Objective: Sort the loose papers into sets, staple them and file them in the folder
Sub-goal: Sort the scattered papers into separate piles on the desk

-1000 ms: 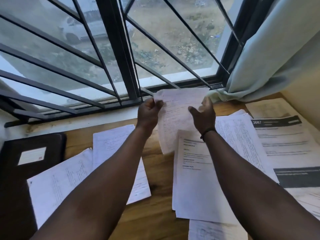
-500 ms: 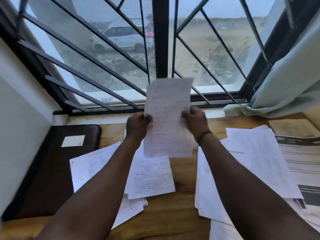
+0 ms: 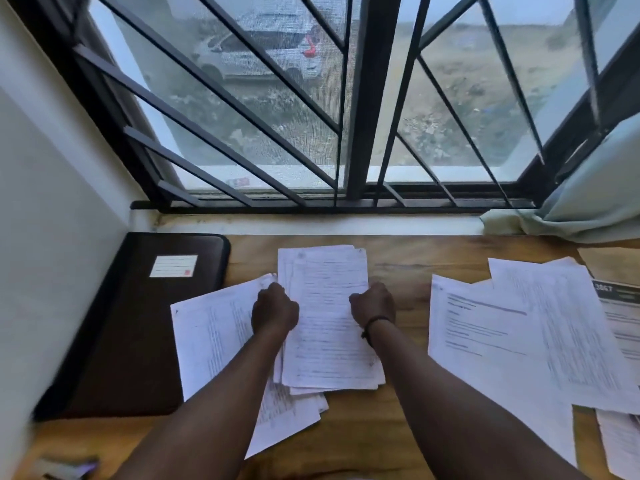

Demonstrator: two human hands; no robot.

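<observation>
Wooden desk (image 3: 398, 265) under barred window. Sorting underway: both hands' fingers pinching centre stack (image 3: 325, 317); loose papers (image 3: 519, 334) at 3 o'clock unsorted; folder (image 3: 138, 323) at 9 o'clock closed; nothing stapled.

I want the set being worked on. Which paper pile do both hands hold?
The middle pile, gripped at its sides by the left hand and right hand; the other piles lie untouched.

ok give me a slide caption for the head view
Both hands, left and right, grip a stack of papers on the wooden desk, dark folder at left.
</observation>
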